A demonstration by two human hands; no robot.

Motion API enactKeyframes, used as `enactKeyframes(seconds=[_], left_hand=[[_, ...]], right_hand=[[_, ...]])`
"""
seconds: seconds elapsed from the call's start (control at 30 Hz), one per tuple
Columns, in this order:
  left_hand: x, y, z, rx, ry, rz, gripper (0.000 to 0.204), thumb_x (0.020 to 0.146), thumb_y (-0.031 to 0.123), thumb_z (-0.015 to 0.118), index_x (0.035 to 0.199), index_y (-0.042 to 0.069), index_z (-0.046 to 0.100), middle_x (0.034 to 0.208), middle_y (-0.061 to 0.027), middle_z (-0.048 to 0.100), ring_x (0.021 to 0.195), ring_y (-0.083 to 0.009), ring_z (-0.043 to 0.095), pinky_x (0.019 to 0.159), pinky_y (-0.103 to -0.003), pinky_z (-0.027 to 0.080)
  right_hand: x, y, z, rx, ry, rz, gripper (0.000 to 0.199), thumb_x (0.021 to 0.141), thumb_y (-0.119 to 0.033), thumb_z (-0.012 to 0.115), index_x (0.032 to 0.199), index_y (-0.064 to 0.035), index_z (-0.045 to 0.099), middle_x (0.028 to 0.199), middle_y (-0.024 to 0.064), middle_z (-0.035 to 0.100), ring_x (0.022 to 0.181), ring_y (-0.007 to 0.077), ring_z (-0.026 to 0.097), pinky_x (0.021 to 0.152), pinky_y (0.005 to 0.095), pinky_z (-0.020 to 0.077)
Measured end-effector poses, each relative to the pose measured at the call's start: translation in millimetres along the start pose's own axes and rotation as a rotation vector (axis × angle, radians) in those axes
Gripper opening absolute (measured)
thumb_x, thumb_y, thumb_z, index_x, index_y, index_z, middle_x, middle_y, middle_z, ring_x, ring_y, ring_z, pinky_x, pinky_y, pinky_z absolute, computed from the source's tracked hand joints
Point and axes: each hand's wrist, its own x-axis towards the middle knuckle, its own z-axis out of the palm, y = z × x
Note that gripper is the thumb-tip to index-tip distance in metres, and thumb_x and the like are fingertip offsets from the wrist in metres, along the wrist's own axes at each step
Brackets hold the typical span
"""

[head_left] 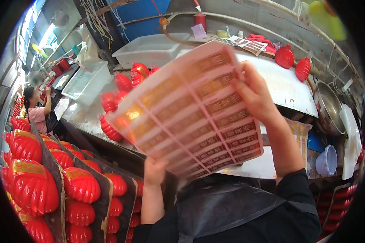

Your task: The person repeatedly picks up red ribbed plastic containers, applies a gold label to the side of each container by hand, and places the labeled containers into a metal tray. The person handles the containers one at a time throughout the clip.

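A: What are the hands doing?
B: The right hand (253, 92) is clamped on the upper right edge of the label sheet (194, 117). The left hand (154, 173) is at the sheet's lower left edge, too blurred to tell whether its fingers are closed.
A: And the sheet?
B: Raised above the tabletop (290, 87), tilted and bowed.
A: So what might go wrong?
B: I'd say a crease, if the hands pull unevenly, or a slip, if the left one has little hold.
A: Anything around it to catch?
B: Red ribbed ornaments (108, 101) sit just left of the sheet; a wide swing of its corner could knock one. The rack (103, 198) of ornaments at its lower left seems less exposed. The metal basin (328, 109), well to its right, looks safe.
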Motion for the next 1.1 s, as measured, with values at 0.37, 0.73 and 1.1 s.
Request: enactKeyframes(seconds=[0.37,0.73,1.1], left_hand=[[30.1,31.3,44.1,0.086,0.364,-0.07,0.061,0.085,-0.004,0.057,0.145,-0.006,0.048,0.133,-0.0208,0.065,0.115,-0.0334,0.07,0.095,-0.046,0.061],[212.0,125.0,18.5,0.123,0.556,0.541,0.057,0.088,-0.008,0.046,0.145,-0.003,0.045,0.134,-0.02,0.059,0.114,-0.0344,0.068,0.091,-0.046,0.063],[449.4,128.9,-66.8,0.363,0.517,0.546,0.049,0.09,-0.013,0.042,0.136,0.001,0.055,0.124,-0.0169,0.067,0.1,-0.0292,0.073,0.074,-0.041,0.064]], right_hand=[[13.3,-5.3,-40.7,-0.073,0.167,0.002,0.048,0.112,-0.036,0.048,0.149,-0.0065,0.047,0.138,0.0131,0.062,0.121,0.0202,0.064,0.101,0.0357,0.05],[-68.2,39.7,-94.7,-0.096,0.254,0.319,0.029,0.105,-0.017,0.056,0.131,-0.0029,0.061,0.119,0.0104,0.071,0.092,0.0148,0.071,0.078,0.0268,0.0534],[-168.0,88.5,-163.1,-0.158,0.601,0.519,0.017,0.106,-0.011,0.057,0.116,-0.0036,0.068,0.105,0.0054,0.073,0.078,0.0093,0.068,0.069,0.0217,0.0502]])
